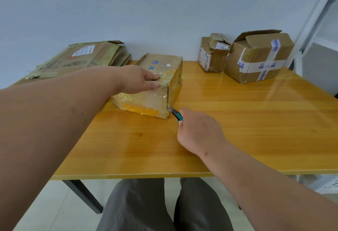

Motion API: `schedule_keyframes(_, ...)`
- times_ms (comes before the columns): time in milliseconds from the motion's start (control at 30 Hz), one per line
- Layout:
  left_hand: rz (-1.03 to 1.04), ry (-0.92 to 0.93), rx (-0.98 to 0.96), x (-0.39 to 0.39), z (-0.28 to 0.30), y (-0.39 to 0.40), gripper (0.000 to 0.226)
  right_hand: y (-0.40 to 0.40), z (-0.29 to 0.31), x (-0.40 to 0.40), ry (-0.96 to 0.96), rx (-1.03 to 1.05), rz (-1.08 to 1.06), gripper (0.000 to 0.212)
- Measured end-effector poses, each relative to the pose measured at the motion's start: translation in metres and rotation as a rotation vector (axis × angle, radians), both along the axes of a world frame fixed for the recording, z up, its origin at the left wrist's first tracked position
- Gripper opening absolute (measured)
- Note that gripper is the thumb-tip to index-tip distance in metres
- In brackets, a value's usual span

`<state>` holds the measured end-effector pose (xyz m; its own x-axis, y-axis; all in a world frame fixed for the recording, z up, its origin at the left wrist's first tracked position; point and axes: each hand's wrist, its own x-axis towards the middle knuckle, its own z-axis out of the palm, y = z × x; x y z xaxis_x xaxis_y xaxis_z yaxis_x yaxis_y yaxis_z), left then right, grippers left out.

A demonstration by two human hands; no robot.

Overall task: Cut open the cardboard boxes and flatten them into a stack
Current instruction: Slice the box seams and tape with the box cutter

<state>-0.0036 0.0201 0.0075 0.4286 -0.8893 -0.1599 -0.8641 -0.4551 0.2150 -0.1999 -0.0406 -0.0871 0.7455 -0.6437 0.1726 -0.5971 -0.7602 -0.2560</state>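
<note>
Left hand (139,79) pressed flat, fingers spread, atop taped box (151,88). Right hand (198,130), at 5 o'clock, grips utility knife (176,114); blade apparently touching the box's corner.

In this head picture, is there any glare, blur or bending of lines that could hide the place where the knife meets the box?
Head view: pale glare streaks lie on the table below the far boxes, away from the cut; shiny tape on the box glints near its corner; the utility knife in the right hand is slightly soft; the wide lens bends the table edge and the shelf.
</note>
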Motion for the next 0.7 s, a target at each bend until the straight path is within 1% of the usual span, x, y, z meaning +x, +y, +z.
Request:
schedule_keyframes(433, 0.002, 0.011, -0.015, 0.0016, -0.001, -0.0001, 0.056, 0.0007, 0.0028, -0.0007, -0.022, 0.004, 0.006, 0.01)
schedule_keyframes(567, -0.004, 0.011, -0.013, 0.0019, -0.0017, -0.0001, 0.056, 0.0025, 0.0045, 0.0046, 0.0, 0.023, -0.001, 0.006)
schedule_keyframes(700, 0.007, 0.032, -0.024, 0.0018, -0.0018, -0.0006, 0.055, 0.0048, 0.006, 0.0056, 0.044, 0.041, -0.01, 0.009)
